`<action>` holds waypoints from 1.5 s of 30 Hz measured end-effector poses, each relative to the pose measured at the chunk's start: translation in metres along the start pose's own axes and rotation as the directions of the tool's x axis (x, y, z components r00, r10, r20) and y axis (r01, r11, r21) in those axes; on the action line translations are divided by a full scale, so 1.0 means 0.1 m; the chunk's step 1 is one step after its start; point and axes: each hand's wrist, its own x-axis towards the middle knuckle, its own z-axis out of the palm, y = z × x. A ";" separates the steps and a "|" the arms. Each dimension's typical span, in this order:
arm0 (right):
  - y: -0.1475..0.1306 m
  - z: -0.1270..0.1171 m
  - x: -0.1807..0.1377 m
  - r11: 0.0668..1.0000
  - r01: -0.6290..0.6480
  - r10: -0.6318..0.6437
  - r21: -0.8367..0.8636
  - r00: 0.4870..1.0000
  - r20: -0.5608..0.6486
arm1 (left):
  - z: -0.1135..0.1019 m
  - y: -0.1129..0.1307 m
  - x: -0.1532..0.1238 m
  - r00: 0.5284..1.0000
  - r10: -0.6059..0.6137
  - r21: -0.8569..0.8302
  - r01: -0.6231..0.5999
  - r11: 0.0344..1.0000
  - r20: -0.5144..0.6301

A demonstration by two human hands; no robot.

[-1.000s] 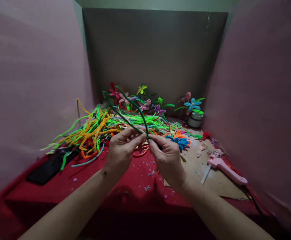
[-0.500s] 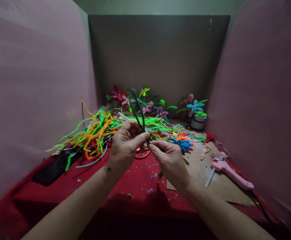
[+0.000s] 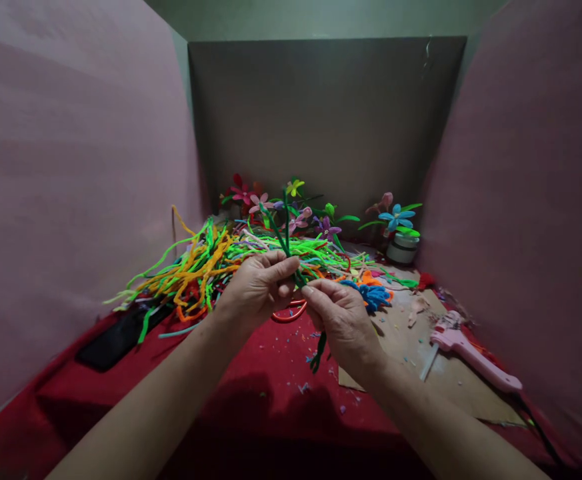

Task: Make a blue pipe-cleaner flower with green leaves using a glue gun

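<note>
Red cloth (image 3: 265, 357), jar (image 3: 403, 251) w/ blue flower (image 3: 397, 218) at rim, L hand (image 3: 261, 283) & R hand (image 3: 343, 320) pinching dk grn stems (image 3: 287, 227)

Thin, fuzzy dark green pipe cleaners (image 3: 287, 230), pinched in both hands (image 3: 345, 320), fork upward into a narrow V above them; dark green ends dangle below.
</note>
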 end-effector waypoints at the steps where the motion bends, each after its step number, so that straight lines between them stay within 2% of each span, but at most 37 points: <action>1: 0.00 0.00 0.01 0.999 -0.003 0.002 0.053 1.000 0.005 | -0.01 0.01 0.01 0.999 -0.028 -0.045 0.029 0.999 0.038; 4: 0.02 0.00 0.06 0.979 -0.023 0.018 0.203 1.000 0.023 | -0.02 0.04 0.02 0.995 -0.044 -0.141 0.056 0.988 0.087; 8: 0.04 0.01 0.09 0.949 -0.094 0.088 0.302 0.996 0.031 | 0.01 0.07 0.03 0.999 -0.028 -0.093 0.031 0.995 0.037; 11: 0.06 0.03 0.10 0.928 -0.134 0.141 0.348 0.990 0.005 | 0.07 0.07 0.07 0.994 0.073 -0.082 -0.081 0.993 -0.087; 14: 0.08 0.07 0.10 0.930 -0.150 0.165 0.336 0.986 -0.015 | 0.11 0.07 0.15 0.954 0.163 -0.111 -0.196 0.974 -0.254; 16: 0.09 0.09 0.10 0.934 -0.163 0.175 0.319 0.984 -0.011 | 0.11 0.10 0.22 0.942 0.129 -0.145 -0.181 0.973 -0.310; 19: 0.12 0.09 0.10 0.927 -0.190 0.202 0.324 0.979 -0.005 | 0.08 0.21 0.33 0.937 0.035 -0.237 -0.124 0.964 -0.347; 21: 0.14 0.06 0.12 0.915 -0.218 0.227 0.341 0.974 0.014 | 0.05 0.32 0.38 0.933 0.016 -0.280 -0.124 0.952 -0.359; 27: 0.21 -0.07 0.16 0.859 -0.277 0.264 0.430 0.960 0.092 | -0.08 0.64 0.49 0.923 0.134 -0.336 -0.263 0.905 -0.362; 31: 0.22 -0.15 0.20 0.850 -0.246 0.247 0.467 0.967 0.060 | -0.25 0.59 0.49 0.865 0.282 -0.261 -0.410 0.874 -0.414; 33: 0.22 -0.18 0.22 0.849 -0.224 0.237 0.478 0.971 0.035 | -0.32 0.42 0.46 0.866 0.265 -0.138 -0.351 0.926 -0.424; 35: 0.22 -0.20 0.23 0.848 -0.225 0.236 0.479 0.971 0.037 | -0.33 0.21 0.39 0.925 0.139 -0.093 -0.183 0.979 -0.354; 36: 0.22 -0.21 0.23 0.846 -0.232 0.238 0.480 0.970 0.049 | -0.31 0.10 0.35 0.977 -0.025 -0.023 0.021 1.000 -0.213; 37: 0.22 -0.22 0.23 0.843 -0.238 0.238 0.482 0.969 0.063 | -0.28 0.00 0.31 0.983 -0.164 0.059 0.169 0.984 -0.089; 38: 0.22 -0.22 0.22 0.840 -0.244 0.238 0.484 0.968 0.075 | -0.24 -0.08 0.28 0.977 -0.213 0.145 0.212 0.967 -0.002; 40: 0.22 -0.23 0.22 0.836 -0.246 0.237 0.490 0.968 0.082 | -0.17 -0.18 0.25 0.977 -0.205 0.241 0.186 0.953 0.057; 43: 0.22 -0.23 0.21 0.839 -0.269 0.262 0.473 0.962 0.081 | -0.12 -0.21 0.25 0.988 -0.153 0.273 0.140 0.952 0.026; 45: 0.22 -0.23 0.21 0.843 -0.287 0.276 0.455 0.957 0.092 | -0.13 -0.19 0.27 0.986 -0.164 0.318 0.150 0.936 0.017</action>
